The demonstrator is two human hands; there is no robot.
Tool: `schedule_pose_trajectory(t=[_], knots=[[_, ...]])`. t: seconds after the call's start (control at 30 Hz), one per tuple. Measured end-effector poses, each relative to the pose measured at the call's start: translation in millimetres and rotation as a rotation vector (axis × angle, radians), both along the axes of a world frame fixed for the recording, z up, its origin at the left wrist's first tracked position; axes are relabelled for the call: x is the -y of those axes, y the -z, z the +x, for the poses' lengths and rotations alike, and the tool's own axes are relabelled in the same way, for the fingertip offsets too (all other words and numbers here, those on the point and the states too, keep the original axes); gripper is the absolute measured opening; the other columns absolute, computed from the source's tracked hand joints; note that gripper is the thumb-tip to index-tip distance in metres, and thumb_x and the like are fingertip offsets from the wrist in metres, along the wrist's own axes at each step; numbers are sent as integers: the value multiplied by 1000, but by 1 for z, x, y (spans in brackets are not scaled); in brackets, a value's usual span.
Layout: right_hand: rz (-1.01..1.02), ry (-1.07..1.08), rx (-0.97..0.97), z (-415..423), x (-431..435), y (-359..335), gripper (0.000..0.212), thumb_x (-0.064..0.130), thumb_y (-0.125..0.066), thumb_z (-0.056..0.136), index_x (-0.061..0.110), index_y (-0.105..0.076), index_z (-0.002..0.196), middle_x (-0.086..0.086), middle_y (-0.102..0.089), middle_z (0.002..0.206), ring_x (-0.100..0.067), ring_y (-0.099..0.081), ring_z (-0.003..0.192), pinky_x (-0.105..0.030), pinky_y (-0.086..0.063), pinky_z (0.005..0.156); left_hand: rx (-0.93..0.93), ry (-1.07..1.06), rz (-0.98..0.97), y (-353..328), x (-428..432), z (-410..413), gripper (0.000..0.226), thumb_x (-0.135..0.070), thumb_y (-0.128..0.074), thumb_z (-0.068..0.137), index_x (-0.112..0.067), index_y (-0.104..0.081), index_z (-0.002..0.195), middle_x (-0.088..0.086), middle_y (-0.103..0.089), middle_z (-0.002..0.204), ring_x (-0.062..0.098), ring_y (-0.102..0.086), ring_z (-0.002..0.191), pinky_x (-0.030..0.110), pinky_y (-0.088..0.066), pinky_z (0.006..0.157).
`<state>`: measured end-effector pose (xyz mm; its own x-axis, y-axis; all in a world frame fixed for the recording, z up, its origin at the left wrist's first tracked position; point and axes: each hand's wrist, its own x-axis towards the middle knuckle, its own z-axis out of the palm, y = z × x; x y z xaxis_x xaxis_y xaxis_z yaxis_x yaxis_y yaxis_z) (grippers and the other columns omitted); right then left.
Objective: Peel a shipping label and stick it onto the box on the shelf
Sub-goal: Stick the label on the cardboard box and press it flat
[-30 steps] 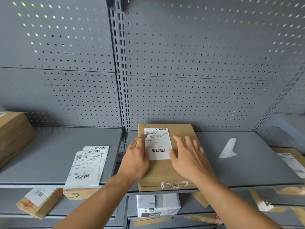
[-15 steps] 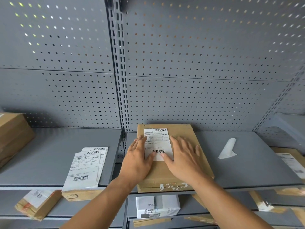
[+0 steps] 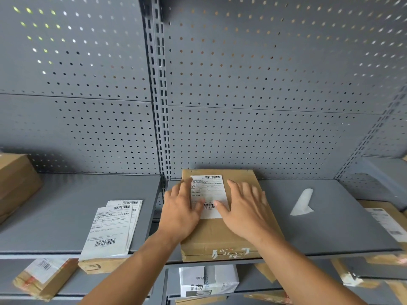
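A flat brown cardboard box (image 3: 222,236) lies on the grey shelf (image 3: 341,230), against the pegboard back. A white shipping label (image 3: 209,190) with barcodes lies flat on the box's top. My left hand (image 3: 179,213) rests palm-down on the label's left edge, fingers spread, thumb on the lower barcode. My right hand (image 3: 246,209) lies flat on the box just right of the label, its thumb touching the label's lower right corner. Neither hand grips anything.
Two loose label sheets (image 3: 112,230) lie on the shelf to the left. A curled white backing strip (image 3: 302,202) lies to the right. Another brown box (image 3: 15,183) sits far left, a labelled parcel (image 3: 387,221) far right, several parcels on the lower shelf.
Both hands have slid inward and up over the label; the thumbs now meet near the lower barcode. The box and label have stayed in place.
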<state>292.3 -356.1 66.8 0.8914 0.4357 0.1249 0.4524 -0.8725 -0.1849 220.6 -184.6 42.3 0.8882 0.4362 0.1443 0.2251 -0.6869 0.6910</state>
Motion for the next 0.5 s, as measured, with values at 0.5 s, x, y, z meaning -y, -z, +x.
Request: schedule_pose_trajectory(t=[0.5], knots=[[82,22,-66,16,-5,10,54,40,-41,102,33,-27,154,6,-40,155,-22,-28,151,-59,-20,122,-67,-6,41,6,5,10,50,-18,-50,98,-21,-45,147,4,-37,159,37,-42,132,40,-29,112]])
